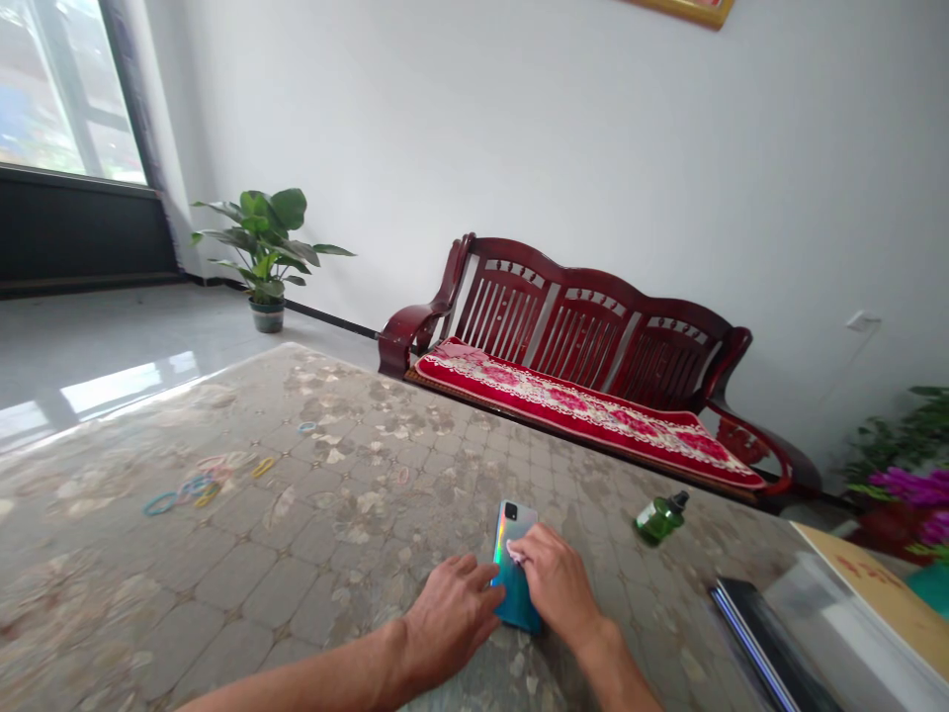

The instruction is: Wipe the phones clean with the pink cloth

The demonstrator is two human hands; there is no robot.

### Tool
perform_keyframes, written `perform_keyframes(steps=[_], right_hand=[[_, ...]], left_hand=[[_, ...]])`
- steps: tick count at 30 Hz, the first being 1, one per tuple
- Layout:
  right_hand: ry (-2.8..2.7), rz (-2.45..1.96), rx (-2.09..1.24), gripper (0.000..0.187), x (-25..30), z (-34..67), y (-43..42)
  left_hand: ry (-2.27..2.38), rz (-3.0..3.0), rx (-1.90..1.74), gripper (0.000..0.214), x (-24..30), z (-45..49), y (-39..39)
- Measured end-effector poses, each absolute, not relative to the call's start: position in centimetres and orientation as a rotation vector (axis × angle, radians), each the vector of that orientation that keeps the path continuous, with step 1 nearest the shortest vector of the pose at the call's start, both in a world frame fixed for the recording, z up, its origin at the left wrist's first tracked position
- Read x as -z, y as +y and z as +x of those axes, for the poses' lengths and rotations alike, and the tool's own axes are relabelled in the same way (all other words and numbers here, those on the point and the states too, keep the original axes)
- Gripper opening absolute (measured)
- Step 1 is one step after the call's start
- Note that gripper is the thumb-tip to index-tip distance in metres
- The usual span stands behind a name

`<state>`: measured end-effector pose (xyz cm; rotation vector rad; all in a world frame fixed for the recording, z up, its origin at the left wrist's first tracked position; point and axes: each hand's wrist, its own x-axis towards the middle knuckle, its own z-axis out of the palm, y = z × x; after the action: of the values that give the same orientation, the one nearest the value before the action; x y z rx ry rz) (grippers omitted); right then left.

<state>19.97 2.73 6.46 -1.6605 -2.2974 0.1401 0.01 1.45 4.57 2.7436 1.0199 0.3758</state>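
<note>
A shiny blue-green phone point(514, 534) lies back side up on the patterned table point(311, 534), its camera end pointing away from me. My left hand point(449, 618) rests beside it with the fingertips against its left edge, steadying it. My right hand point(556, 583) lies on the phone with fingers pinched together over a small white thing I cannot make out, pressed on the phone's back.
A small green bottle point(659, 516) lies on the table to the right. Several coloured rubber bands point(194, 487) are scattered at the left. A dark tablet or book point(763, 643) and boxes point(882, 603) sit at the right edge. Behind stand a red wooden bench point(585, 386) and potted plants point(265, 252).
</note>
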Motion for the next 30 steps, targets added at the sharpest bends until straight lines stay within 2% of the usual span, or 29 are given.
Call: perform_keyframes(steps=[4, 11, 19, 26, 30], right_hand=[[-2.322, -1.625, -0.140, 0.033, -6.4, 19.6, 1.6], [-2.270, -1.724, -0.036, 0.032, -6.4, 18.5, 4.8], [-2.330, -1.602, -0.155, 0.032, -6.8, 18.4, 2.5], [-2.238, -1.730, -0.082, 0.030, -6.7, 18.1, 4.9], [-2.282, -1.648, -0.121, 0.030, -6.8, 18.0, 3.7]], left_hand=[[1.028, 2.742, -0.385, 0.011, -4.4, 0.1, 1.4], [1.014, 2.782, -0.360, 0.011, -4.0, 0.0, 1.5], [1.033, 2.788, -0.368, 0.009, -4.2, 0.2, 1.5], [1.027, 2.802, -0.371, 0.010, -4.1, 0.0, 1.6], [1.030, 2.811, -0.383, 0.010, -4.1, 0.0, 1.5]])
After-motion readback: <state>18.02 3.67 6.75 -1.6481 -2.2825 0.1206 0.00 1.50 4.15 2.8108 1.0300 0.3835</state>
